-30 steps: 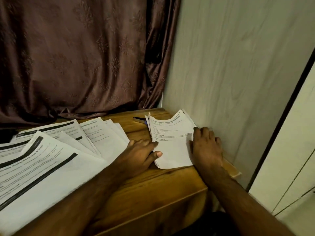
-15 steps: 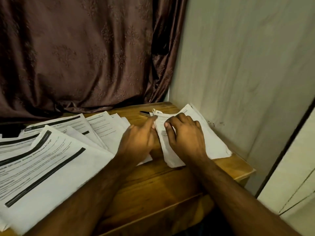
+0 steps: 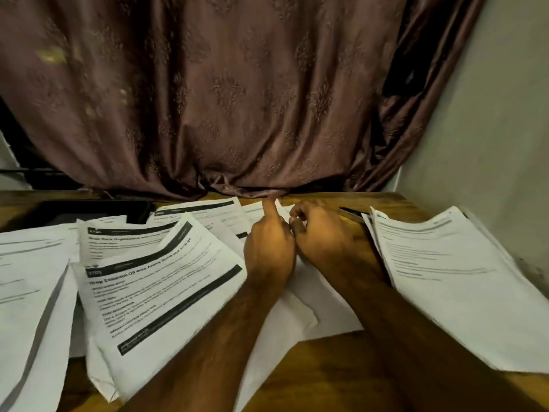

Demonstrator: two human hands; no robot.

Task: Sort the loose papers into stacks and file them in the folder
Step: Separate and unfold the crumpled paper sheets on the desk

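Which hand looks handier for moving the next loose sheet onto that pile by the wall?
Probably the right hand: it sits nearer the stack by the wall, while the left hand lies beside the loose sheets.

Tabletop (image 3: 332,370): bare wood is shown at the near edge between the two forearms, and in a strip along the far edge right of centre.

Loose papers (image 3: 166,281): the left half is covered by overlapping, partly lifted sheets; no bare wood is left among them.

Stack of papers (image 3: 451,281): the right side is occupied up to the wall (image 3: 490,144), which closes that flank.

Pen (image 3: 352,215): laid on the far strip, just beside the stack's far corner.

Curtain (image 3: 237,99): the whole back edge is closed off, its hem resting on the wood.

Left hand (image 3: 269,242) and right hand (image 3: 319,233): the centre channel is filled by both, side by side.

Dark object (image 3: 98,211): far left, partly buried under sheets; not identifiable.
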